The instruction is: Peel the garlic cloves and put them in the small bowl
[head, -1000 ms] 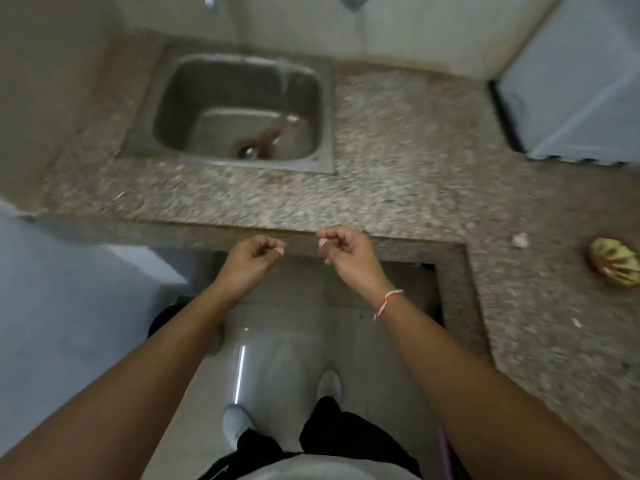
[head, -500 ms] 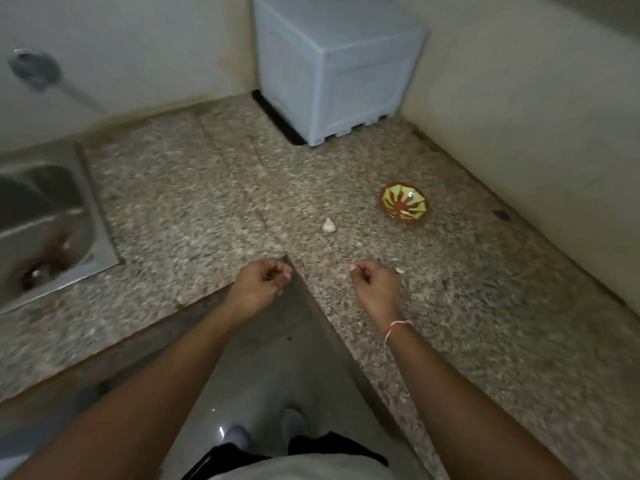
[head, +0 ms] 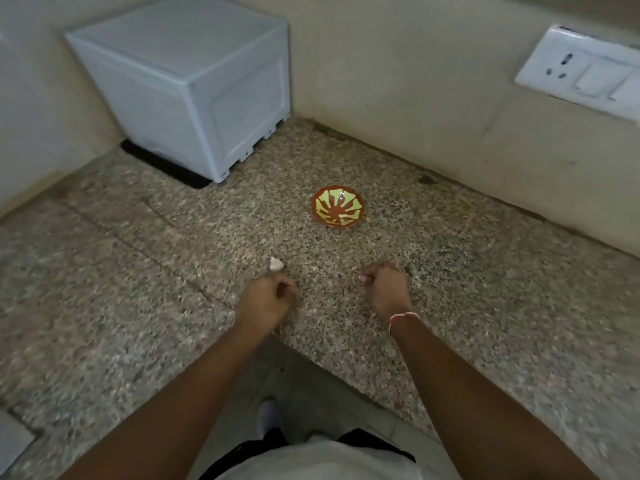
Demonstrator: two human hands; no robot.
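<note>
Two bare forearms reached out from the bottom of the view over a speckled granite counter that filled most of the scene and met cream walls in a corner. Next in size, a pale blue-grey plastic box stood in that corner on a dark mat, well back from my hands. On the right-hand wall hung a white socket and switch plate. Nothing stood between my hands and the small bowl, which sat on the counter ahead of them and slightly to the right, apart from the box and near the wall. It was a shallow dish, reddish-brown at the rim, with yellow-green petal shapes radiating from its middle; a pale sliver lay inside, too small for me to identify. My left hand hovered over the counter's inner edge with its fingers curled in, and I could not tell whether it held anything. My right hand, a red-and-white thread at the wrist, was likewise curled, thumb against fingertips, its contents hidden. Smallest of all, a single garlic clove lay on the granite just beyond my left knuckles, off-white, pointed at one end, its skin apparently on.
</note>
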